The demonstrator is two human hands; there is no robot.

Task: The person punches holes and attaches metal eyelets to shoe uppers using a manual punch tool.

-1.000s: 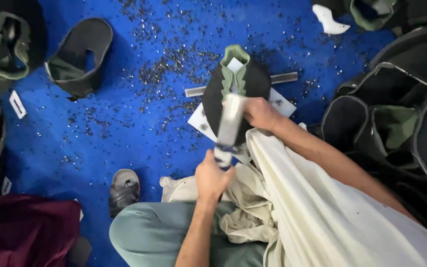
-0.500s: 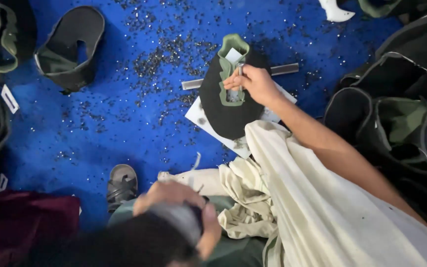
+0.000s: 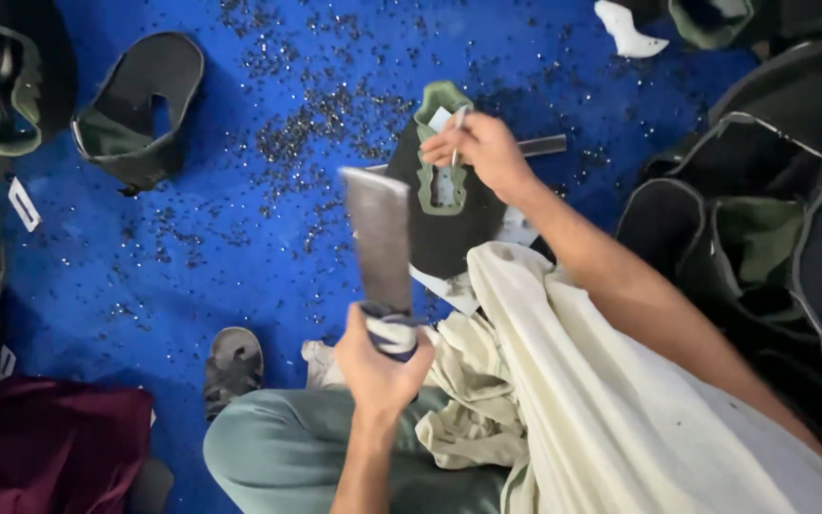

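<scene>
Both hands were busy over the blue mat [image 3: 192,276] — the left hand [image 3: 378,366] was closed in a fist around the cloth-wrapped handle of a flat metal mallet [image 3: 380,243], raised upright. Right hand [image 3: 482,152] pinched a thin punch [image 3: 457,138] against the black-and-green shoe piece [image 3: 441,205], which lay on the mat atop a metal bar [image 3: 542,146], just ahead of the knees. Tiny dark punchings [image 3: 325,119] speckled the mat. To strike well, I judged, the punch should stand square and the piece lie flat — fingers clear of the blow.
</scene>
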